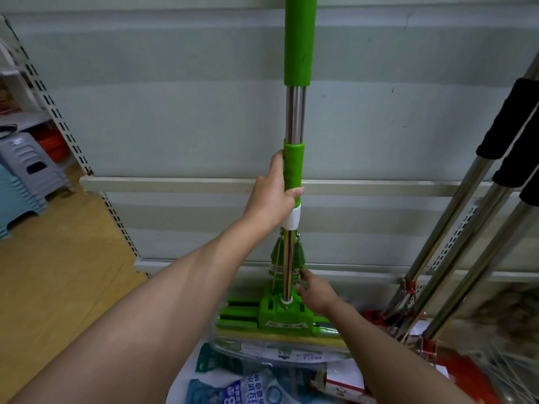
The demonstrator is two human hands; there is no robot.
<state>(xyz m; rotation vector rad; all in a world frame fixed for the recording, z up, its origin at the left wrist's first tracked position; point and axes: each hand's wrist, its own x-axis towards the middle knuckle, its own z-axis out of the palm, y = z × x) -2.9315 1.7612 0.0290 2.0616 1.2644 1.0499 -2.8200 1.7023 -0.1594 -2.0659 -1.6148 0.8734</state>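
Head view, as I read it from my remote station. The left hand (271, 196) comes in from the lower left on a long, nearly straight forearm. Its fingers wrap the far side of the green sliding sleeve (294, 167) and the thumb crosses the near side at the sleeve's lower end, a full clasp. The right hand (318, 294) reaches in from the lower right, lower down, with the wrist bent slightly inward. Its thumb and forefinger pinch the right edge of the green wringer linkage (300, 255), just above the head; the other fingers curl behind and I cannot make them out.

The green-and-steel sponge mop (295, 112) stands upright in the middle of the view. Its long axis runs almost vertically, with the shaft close against the grey-green panelled wall (175, 112). The upper green handle grip (299, 39) points up and leaves the top edge of the view. The green plastic mop head (284, 314) points down, its yellow sponge strip (291, 336) lying crosswise, left to right, above printed plastic packets (233, 389).

To the right, three steel poles with black foam grips (455, 205) lean against the same wall, well apart from the mop. At far left, grey and blue plastic stools (26, 170) sit stacked on the wood-pattern floor (58, 272).
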